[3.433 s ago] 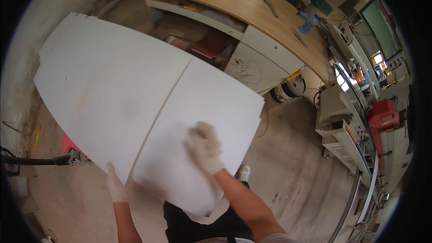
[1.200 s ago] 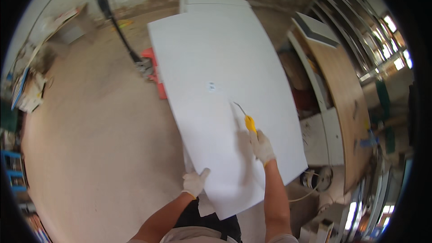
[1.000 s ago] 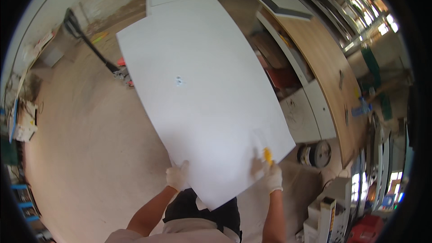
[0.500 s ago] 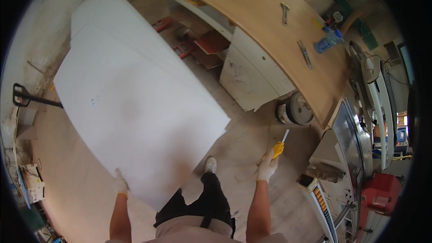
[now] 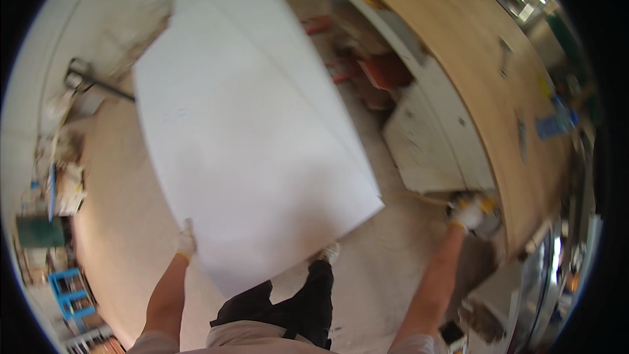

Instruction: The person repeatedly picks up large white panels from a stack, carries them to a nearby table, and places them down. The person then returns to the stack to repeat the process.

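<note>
A large white sheet (image 5: 242, 137), smooth and flat, stretches from in front of my legs toward the far wall. My left hand (image 5: 185, 242), in a white glove, grips its near left edge, one digit lying along the top face. Out to the right, my gloved right hand (image 5: 467, 216) is closed around a yellow utility knife (image 5: 487, 206), smeared by motion. That hand is well apart from the sheet, in front of a dark bucket (image 5: 488, 224) beside the workbench; its blade cannot be made out now.
The wooden workbench (image 5: 458, 23) carries a wrench (image 5: 504, 57), a slim metal tool (image 5: 522, 136) and a blue bottle (image 5: 555, 121). A black handle (image 5: 105, 84) juts out past the sheet's left side. Blue stands (image 5: 71, 294) and boxes line the left wall.
My right hand has swung right and farther out with the utility knife, toward the bucket. My view has turned, shifting the sheet and workbench rightward. My left hand keeps the sheet's edge.
</note>
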{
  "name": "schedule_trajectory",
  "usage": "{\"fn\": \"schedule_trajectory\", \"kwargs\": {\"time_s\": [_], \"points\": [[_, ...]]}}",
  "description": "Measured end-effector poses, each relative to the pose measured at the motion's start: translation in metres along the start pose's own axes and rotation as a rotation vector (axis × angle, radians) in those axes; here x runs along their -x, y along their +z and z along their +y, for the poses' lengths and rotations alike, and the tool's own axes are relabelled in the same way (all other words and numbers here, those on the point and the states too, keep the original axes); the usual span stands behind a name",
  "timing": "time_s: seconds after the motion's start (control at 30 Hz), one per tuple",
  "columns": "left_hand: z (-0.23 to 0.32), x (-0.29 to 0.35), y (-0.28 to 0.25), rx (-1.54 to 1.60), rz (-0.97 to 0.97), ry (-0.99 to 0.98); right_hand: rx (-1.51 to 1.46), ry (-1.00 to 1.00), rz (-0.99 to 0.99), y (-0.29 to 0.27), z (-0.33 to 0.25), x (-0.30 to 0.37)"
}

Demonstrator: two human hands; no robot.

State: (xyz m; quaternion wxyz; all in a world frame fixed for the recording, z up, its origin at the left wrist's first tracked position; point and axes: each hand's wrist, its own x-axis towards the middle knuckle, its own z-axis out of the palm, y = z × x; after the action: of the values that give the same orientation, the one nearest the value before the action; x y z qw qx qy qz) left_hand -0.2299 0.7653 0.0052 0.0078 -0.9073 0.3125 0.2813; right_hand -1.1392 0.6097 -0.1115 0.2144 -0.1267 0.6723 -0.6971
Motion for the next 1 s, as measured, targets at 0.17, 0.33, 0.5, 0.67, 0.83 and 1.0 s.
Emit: {"fn": "schedule_trajectory", "kwargs": {"time_s": [0.17, 0.33, 0.5, 0.67, 0.83, 1.0], "points": [[0.014, 0.017, 0.001, 0.052, 0.16, -0.031, 0.526, -0.098, 0.526, 0.009, -0.039, -0.009], [0.037, 0.032, -0.011, 0.112, 0.132, -0.062, 0.573, 0.122, 0.355, 0.049, -0.066, -0.003], [0.037, 0.03, -0.018, 0.146, 0.026, -0.078, 0.659, 0.05, 0.108, 0.034, -0.058, 0.032], [0.03, 0.025, -0.006, 0.231, 0.129, 0.044, 1.351, -0.326, -0.37, 0.032, -0.034, 0.194], [0.021, 0.022, 0.013, 0.167, 0.143, 0.171, 0.005, 0.566, -0.283, 0.068, -0.042, 0.489], [-0.02, 0.013, 0.023, -0.12, -0.012, 0.711, 0.102, 0.629, -0.243, 0.119, -0.094, 0.582]]}}
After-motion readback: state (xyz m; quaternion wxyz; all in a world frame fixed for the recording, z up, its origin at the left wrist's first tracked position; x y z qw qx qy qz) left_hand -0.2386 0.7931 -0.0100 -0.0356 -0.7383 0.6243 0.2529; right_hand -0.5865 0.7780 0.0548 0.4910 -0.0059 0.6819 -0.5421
